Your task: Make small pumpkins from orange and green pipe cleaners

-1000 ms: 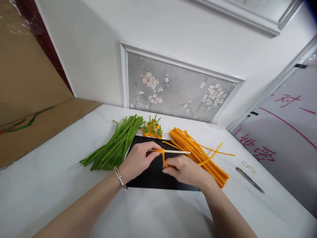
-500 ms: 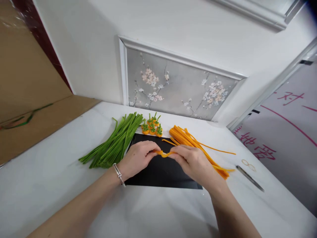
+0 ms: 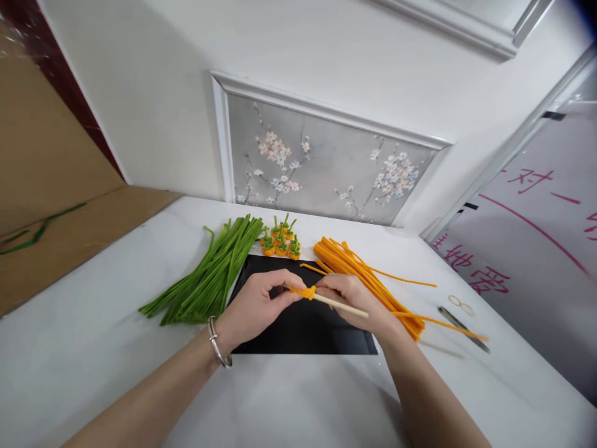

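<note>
Over the black mat (image 3: 298, 333), my left hand (image 3: 259, 305) pinches an orange pipe cleaner (image 3: 308, 292) coiled around a thin wooden stick (image 3: 342, 305). The stick slants down to the right, in front of my right palm. Close beside the coil, my right hand (image 3: 357, 298) has its fingers bent together on the pipe cleaner, whose long tail runs out past the wrist to the right. Part of the right fingertips is hidden behind the stick.
Green pipe cleaners (image 3: 205, 280) lie in a bundle at left, orange ones (image 3: 364, 274) at right. Several small orange-and-green pumpkin shapes (image 3: 281, 242) stand behind the mat. Tweezers (image 3: 461, 326) and rubber bands (image 3: 461, 305) lie far right. A cardboard sheet (image 3: 93, 218) borders the left.
A wooden stick now shows between my hands, with the orange pipe cleaner wound on it. Before, only a loose orange curve spanned them. The view has shifted slightly.
</note>
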`<state>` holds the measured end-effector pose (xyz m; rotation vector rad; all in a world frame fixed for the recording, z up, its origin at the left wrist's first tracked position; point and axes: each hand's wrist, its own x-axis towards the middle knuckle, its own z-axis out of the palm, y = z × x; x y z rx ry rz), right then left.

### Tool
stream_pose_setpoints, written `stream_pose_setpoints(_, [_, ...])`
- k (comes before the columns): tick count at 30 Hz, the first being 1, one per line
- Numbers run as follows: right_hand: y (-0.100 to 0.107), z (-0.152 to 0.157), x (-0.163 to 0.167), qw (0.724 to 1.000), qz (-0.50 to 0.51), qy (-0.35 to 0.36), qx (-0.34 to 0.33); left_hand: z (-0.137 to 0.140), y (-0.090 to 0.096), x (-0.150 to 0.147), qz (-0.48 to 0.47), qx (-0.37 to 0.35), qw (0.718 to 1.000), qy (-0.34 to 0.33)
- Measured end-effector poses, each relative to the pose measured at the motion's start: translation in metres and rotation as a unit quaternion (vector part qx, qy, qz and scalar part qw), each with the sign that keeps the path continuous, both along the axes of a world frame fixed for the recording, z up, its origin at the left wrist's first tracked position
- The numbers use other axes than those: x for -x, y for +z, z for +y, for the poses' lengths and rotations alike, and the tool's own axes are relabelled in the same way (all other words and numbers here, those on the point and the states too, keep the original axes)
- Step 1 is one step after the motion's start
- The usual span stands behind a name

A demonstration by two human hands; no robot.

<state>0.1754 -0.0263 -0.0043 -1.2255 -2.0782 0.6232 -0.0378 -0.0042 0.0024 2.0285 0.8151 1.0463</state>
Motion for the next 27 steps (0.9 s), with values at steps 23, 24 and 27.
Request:
stream_pose_setpoints(23, [-0.013, 0.0, 0.037, 0.919, 0.331, -0.099, 0.192, -0.004, -0.006, -0.005, 0.052, -0.065, 0.99, 0.113])
stream_pose_setpoints(24, [-0.012, -0.001, 0.037, 0.933, 0.305, -0.108, 0.159, -0.004, -0.005, -0.005, 0.041, -0.02, 0.995, 0.086])
stream_pose_setpoints(27, [-0.009, -0.004, 0.034, 0.965, 0.223, -0.111, 0.081, -0.003, 0.0, -0.005, -0.003, 0.104, 0.995, -0.008])
